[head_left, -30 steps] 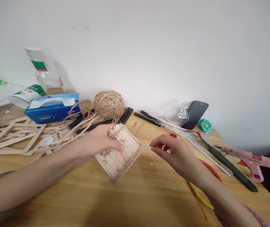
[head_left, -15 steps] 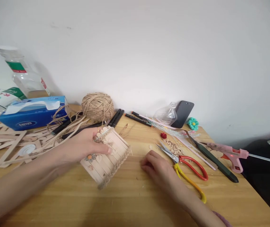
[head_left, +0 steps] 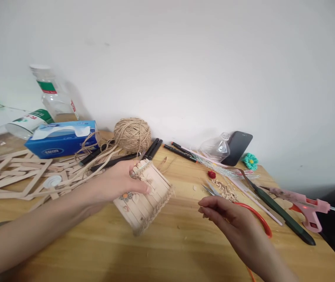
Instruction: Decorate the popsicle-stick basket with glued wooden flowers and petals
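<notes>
My left hand [head_left: 123,183] grips a small box-like piece made of wooden craft sticks [head_left: 149,199], thumb across its front. That piece is tilted, with braided twine along its edges and small flower decorations on its face. To its right, my right hand [head_left: 229,219] hovers over the table with thumb and fingertips pinched together; anything between them is too small to make out. Partly hidden behind the right hand lie scissors [head_left: 265,223] with a red handle. Wood shavings [head_left: 224,190] and a red rose-shaped bit [head_left: 211,174] lie just beyond the blades.
A twine ball [head_left: 132,135], black markers [head_left: 152,149], a blue tissue pack [head_left: 63,141] and loose craft sticks [head_left: 5,184] crowd the left. On the right are a pink glue gun [head_left: 305,203], a dark green-handled tool [head_left: 286,215], a phone [head_left: 238,149] and a teal flower [head_left: 250,161].
My right hand has risen from the tabletop and turned, its fingers now pinched. The view has swung left, so objects appear farther right. My left hand keeps hold of the craft-stick piece.
</notes>
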### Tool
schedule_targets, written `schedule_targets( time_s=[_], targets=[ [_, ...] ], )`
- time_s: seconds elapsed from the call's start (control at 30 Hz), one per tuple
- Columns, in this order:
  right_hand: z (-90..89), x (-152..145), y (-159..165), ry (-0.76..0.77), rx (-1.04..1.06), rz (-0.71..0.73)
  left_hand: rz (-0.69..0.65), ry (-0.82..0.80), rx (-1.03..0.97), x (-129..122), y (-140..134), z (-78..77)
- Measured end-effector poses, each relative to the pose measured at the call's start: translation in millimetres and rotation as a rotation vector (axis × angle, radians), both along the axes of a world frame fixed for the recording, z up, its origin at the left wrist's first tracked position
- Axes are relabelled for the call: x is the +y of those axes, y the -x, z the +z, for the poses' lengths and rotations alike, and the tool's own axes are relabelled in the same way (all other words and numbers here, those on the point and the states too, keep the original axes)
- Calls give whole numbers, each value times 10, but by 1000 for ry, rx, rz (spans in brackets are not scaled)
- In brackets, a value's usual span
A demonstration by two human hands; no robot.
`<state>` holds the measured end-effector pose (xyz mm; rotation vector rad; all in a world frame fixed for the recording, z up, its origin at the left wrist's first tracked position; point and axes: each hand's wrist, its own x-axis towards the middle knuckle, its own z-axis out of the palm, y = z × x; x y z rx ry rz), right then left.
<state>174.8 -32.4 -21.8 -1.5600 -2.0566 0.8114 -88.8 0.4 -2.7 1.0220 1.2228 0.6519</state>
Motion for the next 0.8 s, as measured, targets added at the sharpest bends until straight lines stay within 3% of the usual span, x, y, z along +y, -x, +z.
schedule_targets(
  time_s=[0.27, 0.43, 0.63, 0.8],
  targets=[
    [368, 150, 407, -204, 53, 216, -28, -49, -29, 0, 10, -6],
    [396, 236, 570, -241, 59, 323, -51, -75, -10, 12, -5, 13],
    [387, 270, 609, -153, 106, 296, -73, -93, -19, 27, 3, 14],
    [384, 253, 609, -211, 83, 299, -64, -98, -28, 31, -1, 14]
  ],
)
